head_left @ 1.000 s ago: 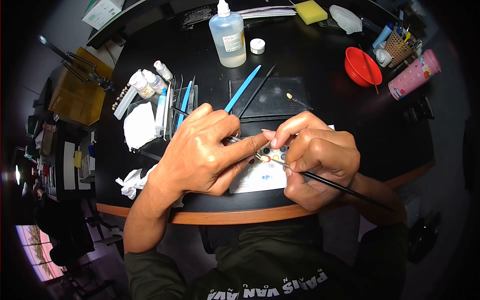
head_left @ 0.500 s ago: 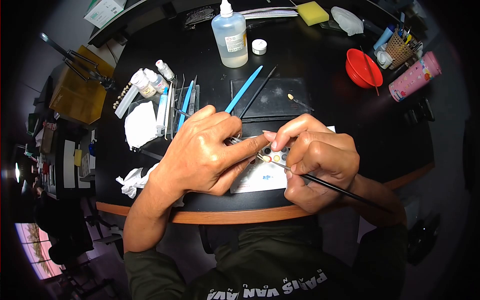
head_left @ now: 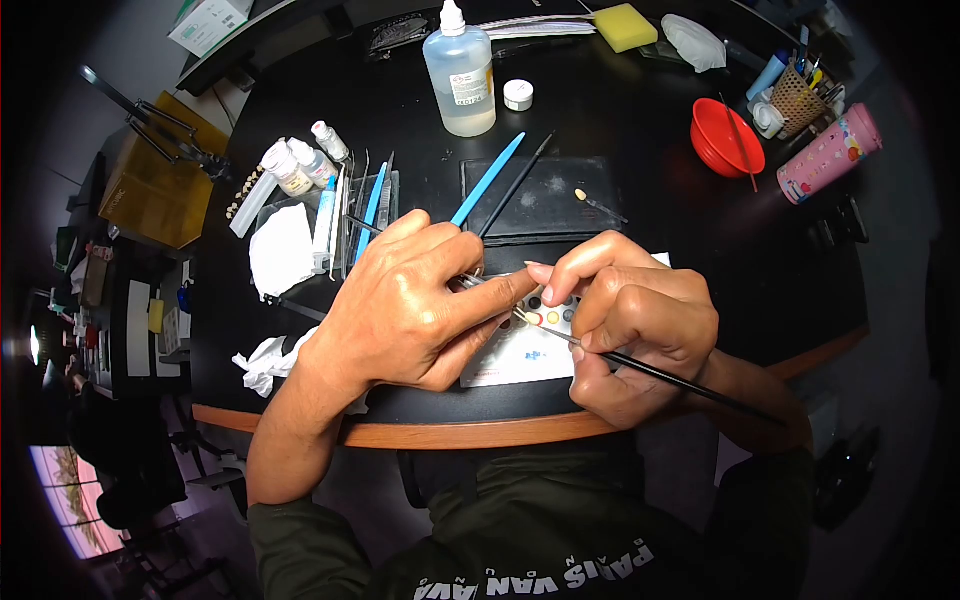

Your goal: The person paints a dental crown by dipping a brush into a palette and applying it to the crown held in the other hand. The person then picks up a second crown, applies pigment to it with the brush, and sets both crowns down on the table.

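My left hand [head_left: 415,310] is closed around a slim metal holding tool [head_left: 466,281], mostly hidden under the fingers. At the tool's tip sits a small cream tooth-shaped piece [head_left: 533,318]. My right hand [head_left: 650,330] pinches a thin black paintbrush [head_left: 680,380], its bristle end at or very near the tooth piece; contact is too small to tell. Both hands meet at the fingertips. Below them lies a white palette card [head_left: 500,370] with round colour spots and a blue smear.
A black tile [head_left: 560,190] carries another tooth piece [head_left: 581,195]. Blue-handled tools [head_left: 488,180], small bottles [head_left: 287,168] and white tissue [head_left: 280,250] lie left. A large liquid bottle [head_left: 465,90], red bowl [head_left: 722,140] and pink tumbler [head_left: 830,155] stand farther back.
My right hand and the paintbrush have shifted very slightly at the tooth piece. My left hand stays in place.
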`<state>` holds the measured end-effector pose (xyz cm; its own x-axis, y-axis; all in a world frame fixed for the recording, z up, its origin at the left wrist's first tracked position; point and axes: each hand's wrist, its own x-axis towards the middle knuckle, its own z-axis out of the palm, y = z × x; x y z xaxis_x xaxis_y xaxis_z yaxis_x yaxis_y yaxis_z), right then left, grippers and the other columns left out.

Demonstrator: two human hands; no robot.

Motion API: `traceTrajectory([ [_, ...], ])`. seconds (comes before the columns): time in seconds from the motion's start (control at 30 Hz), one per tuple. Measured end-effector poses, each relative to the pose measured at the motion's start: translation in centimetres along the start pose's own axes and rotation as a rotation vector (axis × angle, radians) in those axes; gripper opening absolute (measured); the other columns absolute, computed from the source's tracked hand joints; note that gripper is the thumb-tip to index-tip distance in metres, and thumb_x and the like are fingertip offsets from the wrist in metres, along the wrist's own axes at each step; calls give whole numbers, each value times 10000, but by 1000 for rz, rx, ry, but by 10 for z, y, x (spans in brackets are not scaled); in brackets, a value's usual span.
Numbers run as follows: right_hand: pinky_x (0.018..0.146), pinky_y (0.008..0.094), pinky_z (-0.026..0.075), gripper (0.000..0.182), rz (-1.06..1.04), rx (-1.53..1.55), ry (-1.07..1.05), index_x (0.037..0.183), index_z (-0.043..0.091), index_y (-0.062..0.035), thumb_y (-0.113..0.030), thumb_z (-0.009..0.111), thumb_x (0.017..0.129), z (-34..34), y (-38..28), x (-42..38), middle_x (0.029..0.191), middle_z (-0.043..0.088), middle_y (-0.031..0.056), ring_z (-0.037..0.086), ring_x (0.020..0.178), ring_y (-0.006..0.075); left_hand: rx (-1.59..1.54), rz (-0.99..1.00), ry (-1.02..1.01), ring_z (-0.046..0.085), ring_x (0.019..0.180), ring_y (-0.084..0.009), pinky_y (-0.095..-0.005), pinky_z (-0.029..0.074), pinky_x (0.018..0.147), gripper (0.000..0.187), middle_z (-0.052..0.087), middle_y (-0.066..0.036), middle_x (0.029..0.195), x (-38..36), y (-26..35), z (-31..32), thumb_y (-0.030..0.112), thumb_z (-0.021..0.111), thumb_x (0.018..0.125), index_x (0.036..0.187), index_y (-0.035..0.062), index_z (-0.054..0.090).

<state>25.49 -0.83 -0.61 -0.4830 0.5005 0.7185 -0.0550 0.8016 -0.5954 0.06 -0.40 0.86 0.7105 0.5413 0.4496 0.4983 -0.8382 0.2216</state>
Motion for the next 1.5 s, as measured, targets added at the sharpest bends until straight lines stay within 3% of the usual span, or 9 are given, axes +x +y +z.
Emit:
traceTrajectory([
  [0.13,928,508,663,241,-32,15,15,771,547,-37,128,623,613,-2,3,1,713,633,70,687,859,273,-19,41,52,477,655,-228,-388,312,629,431,497,-43,749,0,-2,2,161,808,713,1139,95,813],
  [0.2,781,404,615,241,-19,26,58,702,518,-61,118,639,594,2,2,1,693,604,64,718,875,282,-14,47,59,477,656,-227,-388,311,630,435,500,-42,753,1,-2,2,161,808,712,1142,98,813],
  [0.27,708,352,592,249,-13,24,75,667,503,-73,112,649,586,3,2,1,681,589,61,734,881,287,-13,54,61,478,656,-229,-390,312,631,440,500,-43,755,1,-2,2,161,810,705,1140,97,813],
  [0.6,681,341,576,250,-13,-13,53,664,501,-69,112,657,591,5,3,1,673,602,66,744,867,295,-32,53,58,478,646,-238,-390,325,634,443,489,-54,747,-1,-3,3,169,819,677,1114,91,816],
  [0.93,723,371,603,249,-3,-3,41,655,504,-69,115,658,590,4,1,3,664,599,63,742,871,299,-27,49,60,479,644,-237,-386,329,632,448,491,-55,748,0,-2,3,171,817,677,1118,89,818],
  [1.03,934,510,661,217,-14,20,-26,746,541,-45,121,625,633,-1,2,1,704,642,61,686,868,268,-23,51,62,478,644,-237,-386,329,631,447,491,-55,748,-1,-2,3,171,816,679,1119,91,818],
  [1.33,952,517,650,194,-3,72,-35,772,602,-40,115,680,687,-1,0,2,739,689,77,666,905,268,-110,8,59,492,636,-232,-382,345,624,353,519,-52,730,-2,-2,7,148,798,728,1072,72,819],
  [1.43,790,356,584,184,-19,67,5,766,659,-46,72,778,689,4,-1,2,758,709,59,714,907,288,-175,-18,74,504,619,-231,-381,358,615,295,539,-46,700,-3,-2,10,144,782,758,1040,63,820],
  [1.5,800,359,584,183,-19,68,0,794,692,-48,79,783,700,5,-4,3,778,724,53,708,910,284,-195,-43,63,512,607,-231,-382,365,609,265,547,-42,679,-3,-1,10,145,772,773,1019,59,819],
])
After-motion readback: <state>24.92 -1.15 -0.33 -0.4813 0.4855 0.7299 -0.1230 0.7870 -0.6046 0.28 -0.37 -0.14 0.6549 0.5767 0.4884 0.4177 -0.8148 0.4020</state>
